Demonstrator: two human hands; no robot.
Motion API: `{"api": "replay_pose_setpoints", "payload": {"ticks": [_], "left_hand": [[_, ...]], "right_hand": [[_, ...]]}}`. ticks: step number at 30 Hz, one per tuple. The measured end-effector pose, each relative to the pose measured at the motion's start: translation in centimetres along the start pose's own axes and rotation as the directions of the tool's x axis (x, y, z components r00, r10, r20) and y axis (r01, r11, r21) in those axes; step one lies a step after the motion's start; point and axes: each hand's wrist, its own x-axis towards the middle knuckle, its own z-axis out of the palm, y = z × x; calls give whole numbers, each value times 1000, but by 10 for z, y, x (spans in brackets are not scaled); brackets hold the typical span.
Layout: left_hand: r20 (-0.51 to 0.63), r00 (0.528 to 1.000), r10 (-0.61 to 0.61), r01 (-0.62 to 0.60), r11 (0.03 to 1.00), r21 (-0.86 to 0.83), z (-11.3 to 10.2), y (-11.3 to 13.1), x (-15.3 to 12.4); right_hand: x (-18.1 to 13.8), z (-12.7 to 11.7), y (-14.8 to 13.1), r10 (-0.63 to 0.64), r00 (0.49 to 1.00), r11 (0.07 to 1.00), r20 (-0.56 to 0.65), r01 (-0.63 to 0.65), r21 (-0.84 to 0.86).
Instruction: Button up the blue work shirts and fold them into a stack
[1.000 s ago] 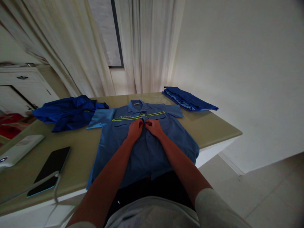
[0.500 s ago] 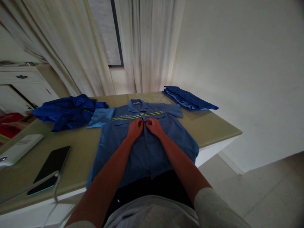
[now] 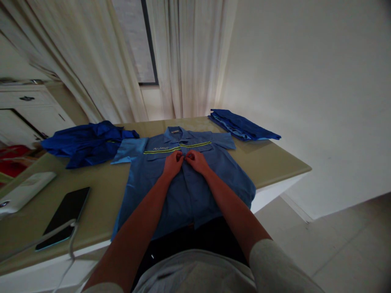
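A blue short-sleeved work shirt lies front side up on the table, its collar pointing away from me. Yellow stripes and lettering run across its chest. My left hand pinches the shirt's front edge just below the stripes. Beside it, almost touching, my right hand pinches the other side of the front opening. Both sets of fingers are closed on the cloth; any button between them is too small to make out. The shirt's lower hem reaches the near table edge by my body.
On the tan table, a crumpled dark blue garment lies at left and folded blue clothes at back right. A black phone, a white cable and a white device are at front left. Curtains hang behind.
My hands stay at the same spot on the shirt front, with only slight finger movement. The shirt's front opening below them looks flatter.
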Motion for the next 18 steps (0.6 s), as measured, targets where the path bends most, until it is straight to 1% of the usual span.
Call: {"api": "replay_pose_setpoints", "payload": {"ticks": [3, 7, 9, 11, 14, 16, 18], "left_hand": [[4, 1000, -9, 9, 999, -36, 0, -1, 0], [14, 1000, 7, -6, 997, -79, -1, -2, 0], [13, 999, 29, -28, 997, -75, -1, -2, -1], [29, 998, 57, -56, 998, -30, 1, -1, -1], [52, 995, 91, -96, 990, 101, 4, 3, -3], [41, 993, 109, -115, 976, 185, 6, 6, -4], [31, 992, 121, -125, 965, 231, 7, 7, -5]], "right_hand": [[2, 2, 1, 23, 1000, 1000, -3, -23, 17], [10, 5, 4, 115, 993, 990, 11, -116, 77], [15, 6, 5, 147, 989, 983, 24, -149, 106], [18, 6, 6, 163, 986, 978, 39, -166, 128], [22, 6, 6, 186, 982, 975, 43, -190, 112], [24, 5, 6, 210, 977, 973, 33, -212, 90], [25, 4, 5, 226, 973, 969, 38, -228, 91]]}}
